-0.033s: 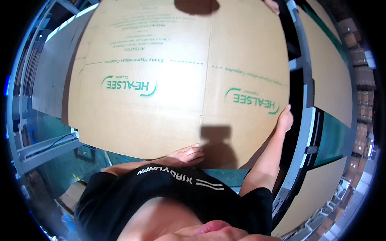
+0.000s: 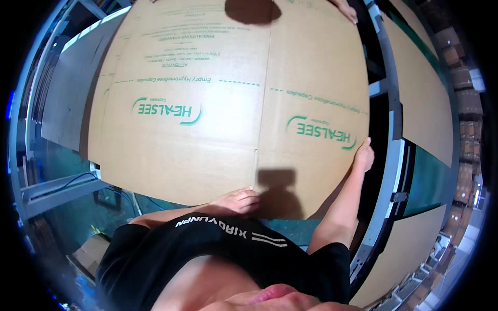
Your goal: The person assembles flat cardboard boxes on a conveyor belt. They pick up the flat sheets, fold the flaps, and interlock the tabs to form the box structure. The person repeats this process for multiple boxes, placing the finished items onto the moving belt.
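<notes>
A large flat cardboard sheet (image 2: pixel 228 135), brown with green print and a crease line, spreads out in front of me. My left hand (image 2: pixel 237 201) is closed at its near edge, bent fingers on top. Holding the right edge is my right hand (image 2: pixel 365 156), thumb above and the other fingers mostly hidden beneath. At the far right corner a co-worker's hand (image 2: pixel 347 11) is on the sheet, cut off by the picture's top. Whether other sheets lie underneath cannot be seen.
A grey metal frame rail (image 2: pixel 392 124) runs along the right, with more cardboard sheets (image 2: pixel 420 93) beyond it. On the left stand a pale panel (image 2: pixel 70 98) and a metal frame bar (image 2: pixel 62 194). Stacked brown boxes (image 2: pixel 469 129) line the far right.
The sheet's right part and my right hand have shifted slightly left. More of the co-worker's hand shows at the far right corner. Both my hands keep their hold.
</notes>
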A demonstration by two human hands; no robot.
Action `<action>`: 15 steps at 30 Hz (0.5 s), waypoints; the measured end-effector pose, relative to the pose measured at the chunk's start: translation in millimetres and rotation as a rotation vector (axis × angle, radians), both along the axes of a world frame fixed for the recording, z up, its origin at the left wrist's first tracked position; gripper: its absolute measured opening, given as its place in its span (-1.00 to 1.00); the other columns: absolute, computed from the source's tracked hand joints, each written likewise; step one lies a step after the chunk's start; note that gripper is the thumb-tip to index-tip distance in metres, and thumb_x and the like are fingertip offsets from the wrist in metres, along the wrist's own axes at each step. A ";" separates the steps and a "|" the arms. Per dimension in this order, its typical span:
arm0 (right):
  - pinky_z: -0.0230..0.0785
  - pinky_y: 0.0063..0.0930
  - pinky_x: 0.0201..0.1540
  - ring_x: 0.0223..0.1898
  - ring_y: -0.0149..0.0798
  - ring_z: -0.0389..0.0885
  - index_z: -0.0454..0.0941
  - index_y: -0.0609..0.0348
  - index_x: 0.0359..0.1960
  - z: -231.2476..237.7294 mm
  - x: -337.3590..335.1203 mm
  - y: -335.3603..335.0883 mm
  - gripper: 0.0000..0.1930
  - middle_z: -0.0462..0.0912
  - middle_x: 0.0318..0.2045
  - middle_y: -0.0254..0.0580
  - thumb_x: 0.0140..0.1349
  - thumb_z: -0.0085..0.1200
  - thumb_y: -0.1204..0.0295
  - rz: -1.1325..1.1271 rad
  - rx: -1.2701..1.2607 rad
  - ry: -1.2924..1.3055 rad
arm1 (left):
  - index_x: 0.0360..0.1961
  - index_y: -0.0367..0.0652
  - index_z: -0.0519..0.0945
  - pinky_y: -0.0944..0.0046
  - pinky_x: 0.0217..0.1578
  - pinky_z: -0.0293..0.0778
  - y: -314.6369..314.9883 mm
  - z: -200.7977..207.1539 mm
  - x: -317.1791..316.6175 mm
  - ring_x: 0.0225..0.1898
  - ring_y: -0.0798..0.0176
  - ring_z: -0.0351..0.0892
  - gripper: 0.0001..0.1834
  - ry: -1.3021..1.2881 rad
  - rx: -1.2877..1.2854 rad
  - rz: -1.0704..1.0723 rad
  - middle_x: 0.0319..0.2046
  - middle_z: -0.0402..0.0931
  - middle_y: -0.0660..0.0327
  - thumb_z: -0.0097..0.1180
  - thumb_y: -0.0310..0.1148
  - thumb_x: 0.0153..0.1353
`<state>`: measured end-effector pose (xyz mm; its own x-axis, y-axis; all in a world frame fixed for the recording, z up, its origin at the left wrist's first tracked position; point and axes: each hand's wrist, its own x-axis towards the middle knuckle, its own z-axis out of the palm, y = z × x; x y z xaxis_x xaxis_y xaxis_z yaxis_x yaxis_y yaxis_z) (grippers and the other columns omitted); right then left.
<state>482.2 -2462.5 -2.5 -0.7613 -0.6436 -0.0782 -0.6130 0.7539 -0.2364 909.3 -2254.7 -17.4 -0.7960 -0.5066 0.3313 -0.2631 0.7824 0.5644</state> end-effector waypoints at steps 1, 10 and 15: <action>0.40 0.04 -0.06 -0.06 0.15 0.56 0.65 0.08 -0.15 7.4 5.8 1.2 -0.27 0.63 -0.13 0.03 0.30 -0.50 -0.21 0.006 0.001 -0.003 | -0.01 -0.21 0.51 -0.04 0.28 0.21 3.1 -2.5 0.4 0.14 0.05 0.36 -0.57 -0.039 -0.050 0.014 0.05 0.40 0.08 0.18 -0.28 0.09; 0.44 -0.01 -0.13 -0.16 0.13 0.61 0.66 0.18 -0.27 -2.0 -4.3 12.4 -0.36 0.66 -0.23 0.08 0.32 -0.34 -0.11 0.090 -0.111 -0.083 | 0.07 -0.25 0.44 -0.27 0.29 0.01 14.7 21.8 -1.2 0.26 -0.07 0.25 -0.42 -0.157 -0.062 0.145 0.11 0.36 -0.01 0.19 -0.11 0.09; 0.44 0.04 -0.14 -0.16 0.17 0.61 0.58 0.16 -0.21 -20.6 -16.8 14.0 -0.47 0.65 -0.24 0.06 0.33 -0.26 -0.06 0.220 -0.167 -0.094 | 0.12 -0.26 0.41 -0.22 0.32 -0.02 31.3 22.6 2.9 0.31 -0.12 0.18 -0.38 -0.201 -0.061 0.183 0.17 0.32 -0.04 0.18 -0.11 0.10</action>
<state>465.4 -2448.5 -23.1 -0.5964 -0.8024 -0.0210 -0.7271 0.5512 -0.4093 912.2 -2223.5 5.2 -0.7459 -0.6321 0.2099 -0.5053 0.7424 0.4399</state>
